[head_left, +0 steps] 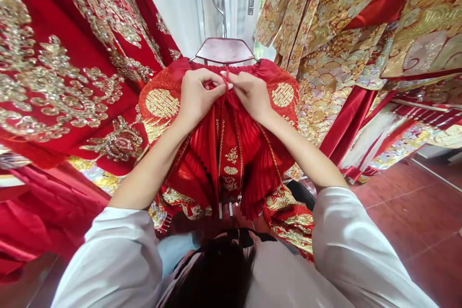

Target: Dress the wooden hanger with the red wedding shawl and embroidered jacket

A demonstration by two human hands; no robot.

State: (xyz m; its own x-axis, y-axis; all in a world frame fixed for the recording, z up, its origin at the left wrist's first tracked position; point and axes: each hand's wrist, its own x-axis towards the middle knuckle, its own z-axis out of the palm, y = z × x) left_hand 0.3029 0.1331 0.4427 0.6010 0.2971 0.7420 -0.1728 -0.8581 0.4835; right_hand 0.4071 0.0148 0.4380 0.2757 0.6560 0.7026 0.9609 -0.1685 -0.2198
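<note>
A red pleated skirt (231,154) with gold embroidery hangs in front of me from a hanger (225,50) with a metal hook. At the middle of its gathered waistband, my left hand (198,94) is closed, thumb and forefinger pinching a thin red cord (227,77). My right hand (251,92) meets it from the other side, fingers also pinched on the cord. The fingertips of both hands almost touch. Round gold emblems show on the red cloth on either side of my wrists. My fingers partly cover the cord and the waistband's centre.
Red garments with silver-gold beading (54,77) hang close on the left. Gold patterned garments (325,53) crowd the right side. Behind the hanger stands a white door frame (245,14) with a metal latch. Reddish floor tiles (407,216) show at the lower right.
</note>
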